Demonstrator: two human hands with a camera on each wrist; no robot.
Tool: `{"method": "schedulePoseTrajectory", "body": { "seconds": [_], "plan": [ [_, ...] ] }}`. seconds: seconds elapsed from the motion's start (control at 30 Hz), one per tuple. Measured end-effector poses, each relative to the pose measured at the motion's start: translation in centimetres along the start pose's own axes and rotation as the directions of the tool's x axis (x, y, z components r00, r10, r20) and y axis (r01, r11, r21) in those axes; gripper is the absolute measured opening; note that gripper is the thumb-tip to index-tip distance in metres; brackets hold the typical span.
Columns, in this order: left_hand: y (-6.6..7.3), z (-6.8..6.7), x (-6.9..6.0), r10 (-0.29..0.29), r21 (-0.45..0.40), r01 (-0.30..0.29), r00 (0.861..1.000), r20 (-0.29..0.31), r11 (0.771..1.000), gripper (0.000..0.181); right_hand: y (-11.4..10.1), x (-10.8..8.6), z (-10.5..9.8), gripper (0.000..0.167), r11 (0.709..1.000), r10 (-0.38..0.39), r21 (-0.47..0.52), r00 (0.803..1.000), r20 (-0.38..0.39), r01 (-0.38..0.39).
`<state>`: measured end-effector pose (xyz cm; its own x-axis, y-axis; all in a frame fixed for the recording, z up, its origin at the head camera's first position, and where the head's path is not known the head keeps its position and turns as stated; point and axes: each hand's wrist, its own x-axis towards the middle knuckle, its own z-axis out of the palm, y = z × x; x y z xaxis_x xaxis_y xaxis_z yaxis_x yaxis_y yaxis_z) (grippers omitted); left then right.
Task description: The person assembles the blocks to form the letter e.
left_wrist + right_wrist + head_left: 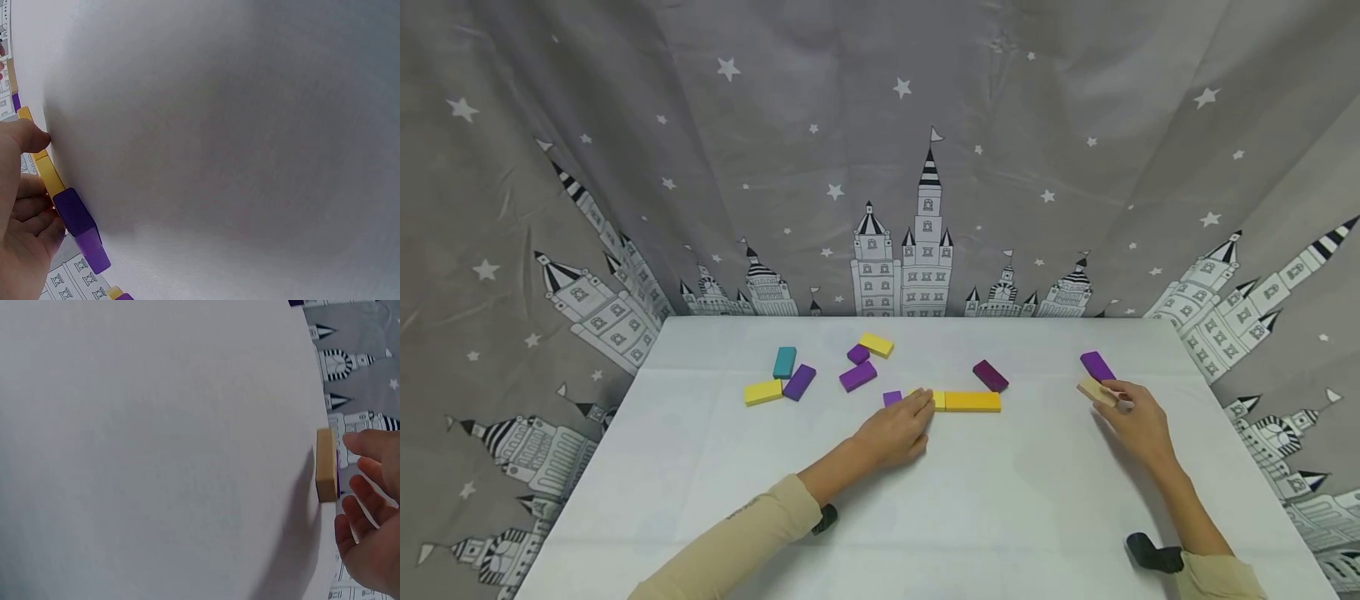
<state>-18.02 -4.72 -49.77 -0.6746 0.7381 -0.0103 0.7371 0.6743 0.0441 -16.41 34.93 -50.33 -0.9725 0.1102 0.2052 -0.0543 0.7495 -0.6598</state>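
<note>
My left hand [895, 429] rests over a row of blocks: a purple block [892, 398], a yellow one [939, 402] and an orange one [972, 402]. In the left wrist view, the left thumb is on the near side of the yellow block [50, 175] and the fingers lie behind it; firm contact is unclear. My right hand [1138, 425] is at a light wooden block [1095, 392], beside a purple block [1097, 366]. The right wrist view shows its fingers spread, with a small gap to the wooden block [325, 465].
A dark maroon block [990, 376] lies behind the orange block. At the back left of the white table [1000, 517] are a teal block [785, 362], a yellow block [763, 392] and several others. A grey curtain [880, 108] with castles hangs behind.
</note>
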Motion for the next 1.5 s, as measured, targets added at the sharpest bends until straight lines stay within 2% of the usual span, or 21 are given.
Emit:
{"method": "schedulePoseTrajectory", "body": {
  "seconds": [0.27, 0.57, 0.77, 0.97, 1.2, 1.5],
  "plan": [
    [-0.1, 0.3, 0.0, 0.005, 0.008, -0.005, 1.000, -0.025, 1.000, 0.055, 1.6, 0.0, -0.1, 0.050, 0.995, 0.091, -0.044, 0.993, 0.075, -0.088],
    [-0.1, 0.5, 0.1, 0.010, 0.021, -0.010, 1.000, -0.029, 1.000, 0.055, 1.8, 0.1, -0.2, 0.048, 0.992, 0.105, -0.076, 0.991, 0.079, -0.099],
    [-0.2, 0.7, 0.1, 0.034, 0.034, -0.032, 0.998, -0.061, 0.999, 0.054, 1.9, 0.0, -0.3, 0.045, 0.990, 0.111, -0.095, 0.991, 0.069, -0.104],
    [-0.3, 0.6, 0.0, 0.040, 0.031, -0.038, 0.997, -0.070, 0.999, 0.053, 1.9, -0.1, -0.3, 0.044, 0.993, 0.085, -0.092, 0.995, 0.060, -0.080],
    [-0.2, 0.5, 0.0, 0.032, 0.032, -0.030, 0.998, -0.056, 0.999, 0.053, 0.2, 0.7, 0.2, 0.039, 0.999, -0.010, -0.038, 0.999, 0.040, 0.012],
    [-0.1, 0.5, 0.0, 0.015, 0.028, -0.014, 0.999, -0.039, 1.000, 0.053, -3.1, 3.0, 1.4, 0.037, 0.999, -0.052, 0.014, 0.997, 0.059, 0.051]
  ]
}}
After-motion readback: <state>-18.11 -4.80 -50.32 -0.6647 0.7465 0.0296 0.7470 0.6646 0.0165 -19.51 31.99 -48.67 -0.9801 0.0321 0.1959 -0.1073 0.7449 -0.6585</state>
